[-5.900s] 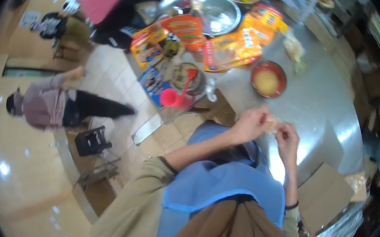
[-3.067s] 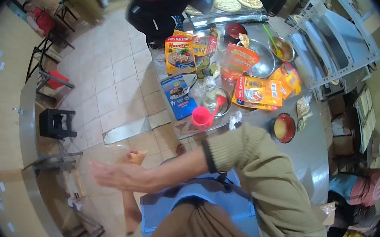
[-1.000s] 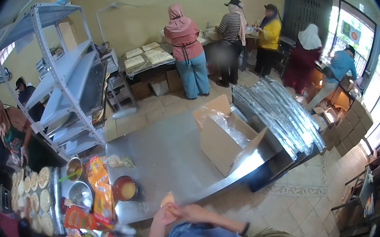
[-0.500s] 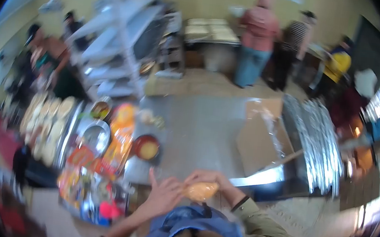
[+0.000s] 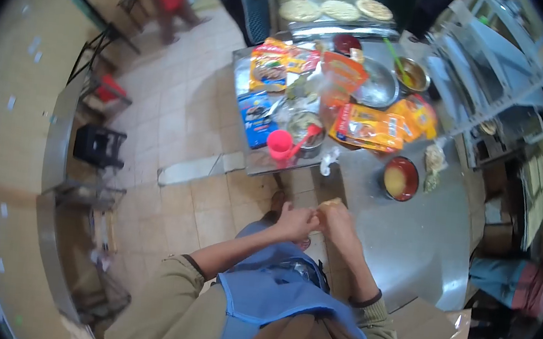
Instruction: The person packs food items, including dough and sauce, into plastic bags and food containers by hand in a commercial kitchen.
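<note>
My left hand and my right hand meet in front of my blue apron. The right hand's fingers are curled around a small yellowish packet, and only a sliver of it shows past the knuckles. My left hand's fingers are bent in against the right hand; whatever they pinch is hidden. Beyond the hands, on the metal table, are a red bowl with pale yellow contents, a pink cup and a small white crumpled plastic bag.
Orange food packets, a blue packet, a metal bowl and a bowl with a green utensil crowd the table. Flat round breads lie on a tray behind. A shelf rack stands right; a black stool left.
My view has swung left, bringing the packets nearer the middle. My left hand, apart with fingers spread before, now touches my right. The orange-yellow packet, plainly visible earlier, is mostly covered.
</note>
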A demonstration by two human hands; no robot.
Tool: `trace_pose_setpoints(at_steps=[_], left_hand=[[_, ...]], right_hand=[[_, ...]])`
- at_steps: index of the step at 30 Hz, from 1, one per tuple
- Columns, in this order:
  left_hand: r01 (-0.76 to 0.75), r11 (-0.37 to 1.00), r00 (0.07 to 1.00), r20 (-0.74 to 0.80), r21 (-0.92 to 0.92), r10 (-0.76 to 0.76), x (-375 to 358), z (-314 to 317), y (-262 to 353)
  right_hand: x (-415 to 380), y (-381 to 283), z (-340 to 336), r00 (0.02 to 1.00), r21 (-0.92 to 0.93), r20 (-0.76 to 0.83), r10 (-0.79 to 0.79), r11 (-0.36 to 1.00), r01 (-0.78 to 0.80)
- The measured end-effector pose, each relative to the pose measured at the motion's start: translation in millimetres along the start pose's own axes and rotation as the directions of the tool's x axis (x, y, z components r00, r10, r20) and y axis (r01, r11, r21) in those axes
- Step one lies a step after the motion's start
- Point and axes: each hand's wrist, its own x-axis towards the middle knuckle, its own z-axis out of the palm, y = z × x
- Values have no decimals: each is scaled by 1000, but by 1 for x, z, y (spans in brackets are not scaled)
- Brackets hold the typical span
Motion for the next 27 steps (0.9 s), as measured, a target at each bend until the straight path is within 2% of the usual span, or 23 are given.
trace_pose_setpoints(at_steps=[1, 2, 3, 5, 7, 8, 11, 12, 15, 16, 17, 19, 20, 23, 25, 27], left_hand=[[129, 963, 991, 66, -236, -117, -1, 15, -38], [251, 858, 967, 153, -448, -204, -9, 11, -52], [403, 697, 915, 240, -593, -325, -21, 11, -64], [609, 257, 763, 464, -750, -450, -51, -25, -60], [530, -124, 789, 542, -839, -288, -77, -29, -98], [483, -315, 808, 554, -817, -199, -85, -33, -106], [309, -490, 728, 534, -815, -429, -96, -60, -109], [299, -454, 765, 495, -839, -412, -99, -72, -118], [132, -343, 856, 281, -930, -433, -96, -97, -165], [78, -246, 842, 196, -966, -503, -93, -116, -167], [34, -140, 817, 108, -990, -566, -90, -136, -169], [-56, 168, 780, -148, -984, -608, -82, -163, -183], [-27, 210, 800, -147, -977, -582, -80, -180, -195], [-57, 401, 853, -253, -914, -456, -74, -235, -193], [-64, 416, 884, -245, -907, -398, -71, -261, -199], [-87, 416, 899, -252, -905, -358, -69, -285, -190]], right_hand=[[8, -9, 10, 998, 6, 30, -49, 999, 49], [17, -14, 24, 989, 32, 146, -39, 999, 35], [24, -19, 41, 969, 22, 241, -55, 998, 51], [40, -31, 75, 909, -6, 410, -70, 997, 80], [50, -46, 101, 905, 58, 364, -219, 975, 212], [55, -54, 113, 896, 91, 337, -289, 957, 274], [81, -83, 142, 895, 112, 269, -357, 934, 339], [91, -93, 146, 907, 141, 198, -371, 927, 349], [130, -118, 166, 948, 189, 36, -317, 933, 305], [145, -130, 165, 977, 216, 59, -205, 958, 188], [159, -144, 158, 993, 348, 69, -95, 935, 65], [181, -171, 146, 987, 595, 120, 106, 788, -157], [192, -175, 152, 967, 708, 209, 148, 659, -254], [213, -200, 143, 993, 767, 36, 114, 634, -101], [224, -212, 139, 983, 612, -182, 10, 784, 105], [231, -217, 130, 921, 414, -356, -155, 858, 305]])
